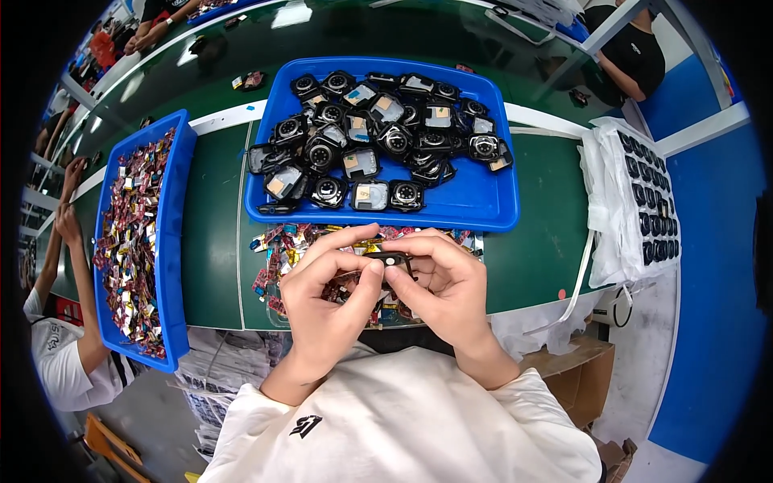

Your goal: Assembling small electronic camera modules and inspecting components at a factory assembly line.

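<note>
Close to my body, a small black smartwatch case [393, 259] is pinched between the fingertips of both hands, turned edge-on so a silvery round spot shows on its side. My left hand [326, 282] grips its left end with thumb and fingers. The right end is held by my right hand [447, 278], its lower fingers curled behind. Beneath both hands lies a pile of small red, yellow and blue circuit pieces [286, 245], partly covered by them. Just beyond is a blue tray [475, 205] heaped with black smartwatch cases [394, 138], some face down, others showing pale insides.
A long blue bin [179, 241] full of similar circuit pieces stands at the left. On the right, white plastic-wrapped trays [597, 201] hold rows of black parts. A cardboard box [584, 378] sits below the green table [213, 233]. Other people work at the left and far side.
</note>
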Available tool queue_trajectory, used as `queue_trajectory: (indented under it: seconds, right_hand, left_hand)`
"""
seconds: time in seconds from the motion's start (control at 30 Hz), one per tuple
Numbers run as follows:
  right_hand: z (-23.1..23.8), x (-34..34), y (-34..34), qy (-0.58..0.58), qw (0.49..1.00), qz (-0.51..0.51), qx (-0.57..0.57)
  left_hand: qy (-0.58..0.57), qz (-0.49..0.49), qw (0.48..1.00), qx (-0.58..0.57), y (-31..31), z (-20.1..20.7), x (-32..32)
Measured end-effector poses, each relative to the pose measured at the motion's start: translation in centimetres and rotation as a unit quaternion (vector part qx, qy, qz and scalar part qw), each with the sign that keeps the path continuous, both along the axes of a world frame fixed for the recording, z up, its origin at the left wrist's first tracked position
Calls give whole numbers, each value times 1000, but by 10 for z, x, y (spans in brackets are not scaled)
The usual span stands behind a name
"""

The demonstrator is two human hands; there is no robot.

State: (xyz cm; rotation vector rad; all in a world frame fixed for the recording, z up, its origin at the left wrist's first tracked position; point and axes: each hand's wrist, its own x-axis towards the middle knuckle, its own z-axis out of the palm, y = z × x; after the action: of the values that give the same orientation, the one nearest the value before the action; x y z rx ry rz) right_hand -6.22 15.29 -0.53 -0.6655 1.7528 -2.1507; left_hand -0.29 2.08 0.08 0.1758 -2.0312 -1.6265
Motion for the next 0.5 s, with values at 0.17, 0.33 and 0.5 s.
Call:
queue_trajectory:
  seconds: [0.17, 0.33, 0.5]
  right_hand:
    - [2, 1, 0, 17, 1000, 4, 11]
    - [-1, 1, -1, 39, 999, -7, 16]
    - [-5, 0, 1, 45, 998, -40, 0]
  left_hand:
    - [-10, 0, 1000, -16, -1, 2, 2]
    - [-16, 3, 1000, -24, 1, 4, 1]
    - [-16, -1, 1000, -2, 3, -1, 2]
